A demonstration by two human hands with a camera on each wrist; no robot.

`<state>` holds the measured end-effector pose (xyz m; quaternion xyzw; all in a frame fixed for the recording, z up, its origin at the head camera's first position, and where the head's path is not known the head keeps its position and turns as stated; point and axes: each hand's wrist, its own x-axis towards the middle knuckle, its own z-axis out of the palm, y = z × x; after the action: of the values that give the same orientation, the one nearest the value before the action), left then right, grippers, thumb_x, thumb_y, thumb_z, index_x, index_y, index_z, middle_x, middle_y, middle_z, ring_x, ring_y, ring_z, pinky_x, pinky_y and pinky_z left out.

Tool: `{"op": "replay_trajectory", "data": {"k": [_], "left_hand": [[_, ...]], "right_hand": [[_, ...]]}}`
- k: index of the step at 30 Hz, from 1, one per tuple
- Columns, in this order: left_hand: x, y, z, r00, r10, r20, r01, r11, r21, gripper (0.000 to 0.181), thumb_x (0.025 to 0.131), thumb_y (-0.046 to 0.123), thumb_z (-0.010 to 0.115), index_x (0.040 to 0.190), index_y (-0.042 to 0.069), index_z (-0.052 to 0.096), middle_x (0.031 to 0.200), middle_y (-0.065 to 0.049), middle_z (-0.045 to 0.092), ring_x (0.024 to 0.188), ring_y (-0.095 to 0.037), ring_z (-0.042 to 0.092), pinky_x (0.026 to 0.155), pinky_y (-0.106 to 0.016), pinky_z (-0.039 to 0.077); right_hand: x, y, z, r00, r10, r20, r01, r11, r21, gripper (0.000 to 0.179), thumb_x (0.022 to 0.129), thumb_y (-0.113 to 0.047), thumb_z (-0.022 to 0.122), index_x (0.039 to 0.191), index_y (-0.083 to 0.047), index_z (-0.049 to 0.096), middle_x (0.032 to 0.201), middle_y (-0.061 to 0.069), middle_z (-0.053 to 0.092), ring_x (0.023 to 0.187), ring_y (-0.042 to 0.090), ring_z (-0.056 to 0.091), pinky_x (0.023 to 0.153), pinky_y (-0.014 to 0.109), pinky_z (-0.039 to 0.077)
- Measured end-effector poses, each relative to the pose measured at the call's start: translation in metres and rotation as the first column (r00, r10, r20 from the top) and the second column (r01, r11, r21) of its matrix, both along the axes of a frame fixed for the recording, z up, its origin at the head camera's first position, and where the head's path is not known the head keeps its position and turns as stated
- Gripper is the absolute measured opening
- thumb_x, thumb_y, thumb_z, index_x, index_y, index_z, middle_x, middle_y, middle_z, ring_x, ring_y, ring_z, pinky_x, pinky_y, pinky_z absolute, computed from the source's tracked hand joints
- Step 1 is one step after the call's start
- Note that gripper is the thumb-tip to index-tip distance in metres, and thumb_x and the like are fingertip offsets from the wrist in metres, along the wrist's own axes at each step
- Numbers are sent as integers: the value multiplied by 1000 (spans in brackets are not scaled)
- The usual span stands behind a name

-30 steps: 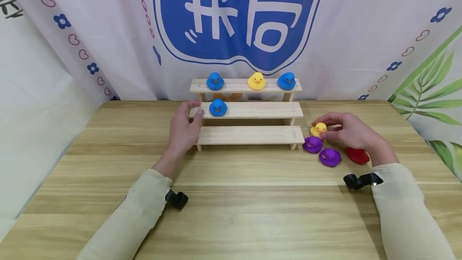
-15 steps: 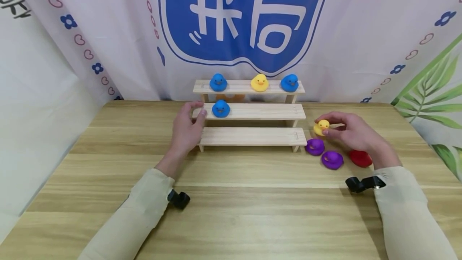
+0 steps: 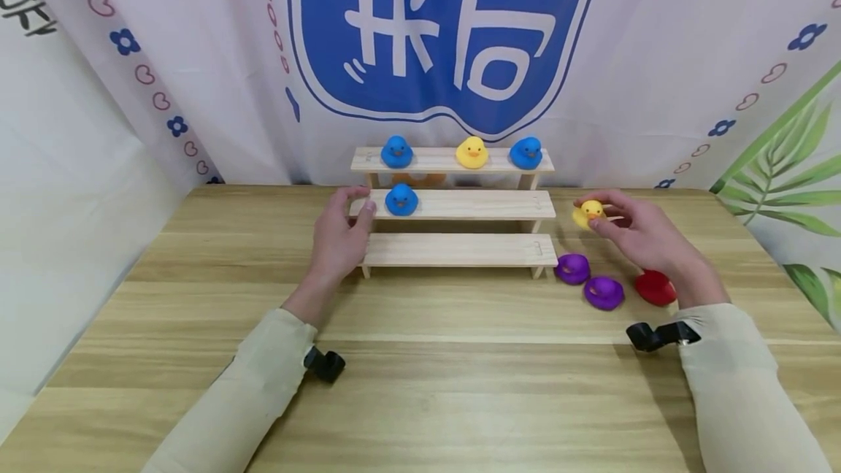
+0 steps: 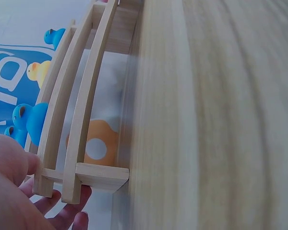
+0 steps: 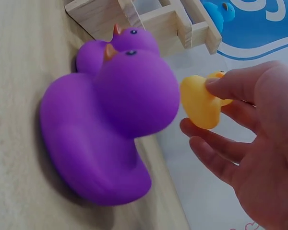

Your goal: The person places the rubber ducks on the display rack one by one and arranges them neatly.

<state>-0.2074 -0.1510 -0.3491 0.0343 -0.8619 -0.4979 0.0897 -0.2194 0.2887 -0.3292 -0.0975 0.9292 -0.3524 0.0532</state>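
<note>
My right hand (image 3: pixel 647 234) pinches a small yellow rubber duck (image 3: pixel 590 214), lifted above the table to the right of a three-tier wooden stand (image 3: pixel 453 250). In the right wrist view the thumb presses one side of the duck (image 5: pixel 200 102), with fingers on its other side. My left hand (image 3: pixel 339 233) grips the stand's left end, thumb at the middle tier and fingers reaching around the ends of the lower boards (image 4: pixel 71 187). A blue duck (image 3: pixel 401 199) sits on the middle tier near that thumb. The top tier carries a blue duck (image 3: pixel 397 152), a yellow duck (image 3: pixel 472 152) and another blue duck (image 3: pixel 526 153).
Two purple ducks, one by the stand's right foot (image 3: pixel 573 268) and one nearer (image 3: pixel 604 293), sit on the wooden table (image 3: pixel 420 385). A red duck (image 3: pixel 655 288) lies partly behind the right wrist. Behind the stand hangs a printed cloth (image 3: pixel 243 93).
My right hand has raised the yellow duck off the table, up and away from the purple ducks. The left hand keeps its place on the stand; the head view has shifted slightly.
</note>
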Motion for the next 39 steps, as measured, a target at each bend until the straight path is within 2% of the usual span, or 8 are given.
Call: {"op": "replay_trajectory", "data": {"k": [3,8,11,17,23,31,39], "left_hand": [[1,0,0,1000,0,2,0,1000,3,40,113,32,51,149,16,53,156,-7,54,97,-27,61,75,-34,52],[1,-1,-1,1000,0,7,0,1000,-1,40,113,32,51,149,16,53,156,-7,54,97,-27,60,76,-34,52],[1,-1,-2,1000,-1,5,1,1000,-2,41,113,32,51,150,15,53,156,-8,53,99,-28,61,76,-34,52],[0,-1,-2,1000,-4,-3,4,1000,-2,40,112,31,51,149,15,54,157,-8,53,99,-27,60,78,-34,51],[0,-1,-3,999,-13,-36,13,1000,-11,40,112,29,52,148,12,55,153,-9,55,87,-27,60,72,-35,50],[1,-1,-3,999,-14,-38,13,1000,-15,40,112,29,51,149,12,55,153,-9,56,83,-25,58,70,-33,50],[-1,-1,-3,1000,-8,-29,8,1000,-15,40,113,30,51,149,12,54,157,-8,54,88,-26,59,75,-34,51]], "right_hand": [[1,-2,2,999,-15,-34,15,1000,-10,39,111,-23,54,150,-19,55,151,16,55,134,42,54,108,57,50],[2,-5,4,995,-27,-101,23,999,-38,37,111,-18,53,147,-14,57,146,12,60,126,32,56,96,22,47],[2,-8,6,991,-38,-126,32,998,-52,36,111,-19,53,146,-13,58,144,11,60,123,27,55,89,13,45],[3,-15,9,989,-50,-139,40,996,-79,37,111,-20,51,147,-15,57,144,12,61,124,24,53,92,15,43],[5,-25,13,986,-49,-159,29,992,-125,39,110,-17,53,149,-13,57,144,13,63,124,25,55,87,9,45],[12,-49,19,985,-13,-172,-18,984,-177,39,109,-18,57,148,-13,57,144,12,61,129,33,59,88,9,47],[16,-70,18,984,-10,-177,-41,960,-278,38,107,-15,60,144,-8,59,138,10,65,125,23,62,92,11,51]]}}
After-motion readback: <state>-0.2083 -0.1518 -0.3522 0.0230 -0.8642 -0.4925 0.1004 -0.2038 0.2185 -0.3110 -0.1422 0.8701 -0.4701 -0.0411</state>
